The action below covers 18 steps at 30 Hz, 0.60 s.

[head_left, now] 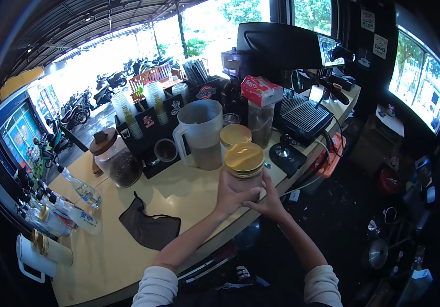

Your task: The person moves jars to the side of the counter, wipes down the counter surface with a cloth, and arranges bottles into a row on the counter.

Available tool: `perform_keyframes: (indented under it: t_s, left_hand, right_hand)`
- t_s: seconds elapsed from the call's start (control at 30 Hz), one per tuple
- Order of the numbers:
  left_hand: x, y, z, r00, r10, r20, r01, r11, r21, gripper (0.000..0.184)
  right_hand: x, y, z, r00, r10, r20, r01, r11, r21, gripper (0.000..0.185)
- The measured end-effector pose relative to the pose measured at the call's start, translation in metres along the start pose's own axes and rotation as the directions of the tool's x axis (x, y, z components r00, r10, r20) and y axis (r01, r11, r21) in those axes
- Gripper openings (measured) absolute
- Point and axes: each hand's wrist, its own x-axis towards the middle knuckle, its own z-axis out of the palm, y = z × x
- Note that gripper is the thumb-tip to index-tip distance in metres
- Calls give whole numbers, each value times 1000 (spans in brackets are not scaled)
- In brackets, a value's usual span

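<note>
Both my hands are wrapped round a clear jar with a gold lid near the counter's right edge. My left hand grips its left side, and my right hand closes on the right side, the thumbs almost meeting in front. Whether the jar's base rests on the counter is hidden by my hands. Just behind it stands a second gold-lidded jar. To the left is a large plastic pitcher with cloudy contents. Behind, a red tissue pack sits on top of a tall clear container.
A dark cloth lies on the wooden counter. Farther left are a wooden-lidded jar, several bottles and a white pitcher. A black cup rack lines the back. An espresso machine stands at right.
</note>
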Motion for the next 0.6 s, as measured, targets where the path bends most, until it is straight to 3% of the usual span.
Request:
perform_keyframes:
  t_s: [0.03, 0.1, 0.17, 0.3, 0.47, 0.6]
  left_hand:
    - [5, -14, 9, 1000, 4, 1, -4, 1000, -3, 93]
    - [16, -45, 16, 991, 131, -6, -129, 977, 168, 98]
    - [18, -56, 16, 992, 120, 39, -126, 968, 218, 102]
    - [12, -57, 10, 993, 109, 32, -114, 947, 301, 97]
    - [-6, -42, -3, 998, 50, 40, -64, 874, 481, 87]
    - [-18, -29, -14, 997, 32, 69, -62, 861, 505, 82]
  right_hand:
    - [1, 6, -1, 999, -18, -32, 16, 998, -56, 105]
    - [8, 21, -9, 996, -64, -64, 62, 997, -35, 103]
    - [10, 42, -16, 996, -1, -85, 10, 994, 106, 100]
    - [24, 48, -23, 988, -102, -114, 107, 994, 31, 98]
    - [27, 52, -20, 997, -12, -70, 17, 997, 77, 98]
    - [25, 60, -17, 996, 58, -62, -51, 994, 98, 93]
